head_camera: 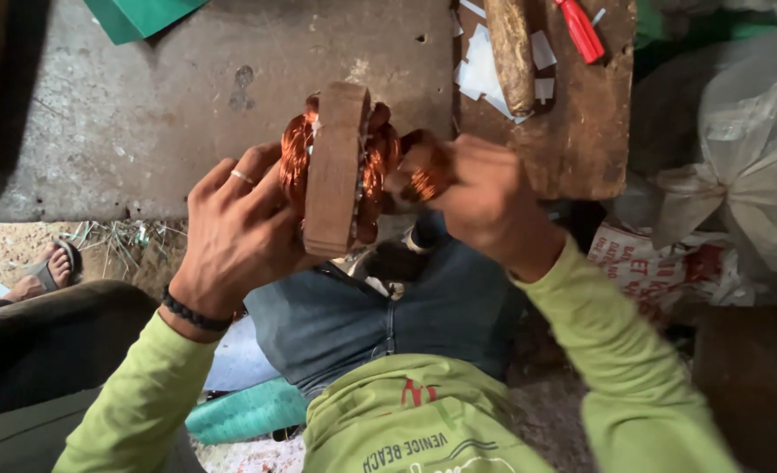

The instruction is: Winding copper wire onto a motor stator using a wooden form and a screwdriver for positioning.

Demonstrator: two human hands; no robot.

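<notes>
A round rusty-brown motor stator [336,166] with copper wire windings [295,153] bulging from both faces is held edge-on above my lap. My left hand [235,232], with a ring and a black bead bracelet, grips its left side and underside. My right hand [480,197] is closed on a loop of copper coil [425,171] at the stator's right face, pressed against the windings there. Both sleeves are light green.
A concrete slab [143,105] lies ahead. On the wooden block [581,131] at upper right rest a wooden handle [513,52], a red-handled tool [579,28] and white paper scraps. White plastic sacks [747,158] sit right; another person's sandalled foot [51,267] shows left.
</notes>
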